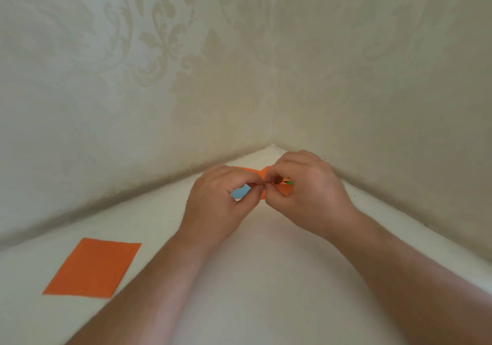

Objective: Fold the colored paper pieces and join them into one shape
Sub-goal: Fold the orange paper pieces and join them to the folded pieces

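Both hands meet near the far corner of the white table (pixel 239 278). Between them is a small folded paper assembly (pixel 262 175), mostly orange, with a blue part (pixel 239 193) showing under my left hand and a thin green edge (pixel 289 183) by my right thumb. My left hand (pixel 221 198) pinches the assembly from the left with thumb and curled fingers. From the right, my right hand (pixel 306 185) pinches it too, fingertips touching those of the left. Much of the paper is hidden behind the fingers.
A flat unfolded orange paper sheet (pixel 93 267) lies on the table at the near left. Patterned beige walls (pixel 159 91) close in the table on the left and right, meeting in a corner just behind the hands.
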`<state>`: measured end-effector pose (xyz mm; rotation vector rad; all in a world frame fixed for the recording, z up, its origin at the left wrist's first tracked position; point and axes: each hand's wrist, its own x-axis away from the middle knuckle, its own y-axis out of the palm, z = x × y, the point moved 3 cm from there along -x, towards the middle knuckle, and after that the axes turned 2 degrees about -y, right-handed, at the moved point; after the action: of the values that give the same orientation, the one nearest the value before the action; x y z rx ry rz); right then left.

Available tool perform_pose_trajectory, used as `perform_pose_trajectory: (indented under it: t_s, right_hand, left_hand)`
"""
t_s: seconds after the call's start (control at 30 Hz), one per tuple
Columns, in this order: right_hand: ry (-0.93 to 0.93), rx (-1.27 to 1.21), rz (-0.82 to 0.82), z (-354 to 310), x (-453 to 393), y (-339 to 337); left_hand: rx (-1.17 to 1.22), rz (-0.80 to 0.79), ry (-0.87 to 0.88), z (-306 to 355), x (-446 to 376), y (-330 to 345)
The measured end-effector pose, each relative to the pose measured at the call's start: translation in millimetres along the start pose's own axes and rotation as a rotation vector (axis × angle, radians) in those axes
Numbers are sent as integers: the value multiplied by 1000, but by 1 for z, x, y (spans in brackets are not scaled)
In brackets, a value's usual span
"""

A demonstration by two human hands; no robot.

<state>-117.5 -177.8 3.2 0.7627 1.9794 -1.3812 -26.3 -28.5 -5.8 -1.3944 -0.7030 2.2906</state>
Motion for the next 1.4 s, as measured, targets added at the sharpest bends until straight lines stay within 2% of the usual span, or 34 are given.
perform_pose_trajectory:
  t_s: [0.1, 0.37, 0.6, 0.73, 0.83, 0.97, 1.03, 1.13, 1.4]
  right_hand:
    - [-6, 18, 5, -3, 1, 1]
    - [26, 58, -10, 14, 0, -7]
    - [139, 49, -15, 35, -2, -22]
    - [303, -7, 101, 48, -3, -37]
    - [196, -15, 153, 29, -4, -32]
    - [-19, 130, 26, -4, -2, -1]
    - [-16, 222, 8, -7, -3, 4]
    - [-3, 235, -39, -7, -2, 4]
    - [35, 325, -88, -9, -3, 0]
  left_hand:
    - [-14, -3, 24, 0, 1, 1]
    - [-22, 86, -48, -11, -6, -14]
    - [32, 127, -183, -31, -8, -30]
    - [29, 177, -253, -38, -11, -39]
    - [49, 116, -206, -28, -8, -27]
    - [34, 71, -81, -9, -7, -13]
    - [27, 65, -59, -3, -6, -10]
    - [-16, 68, -45, -1, -5, -9]
    - [-302, 101, 21, -7, -9, -18]
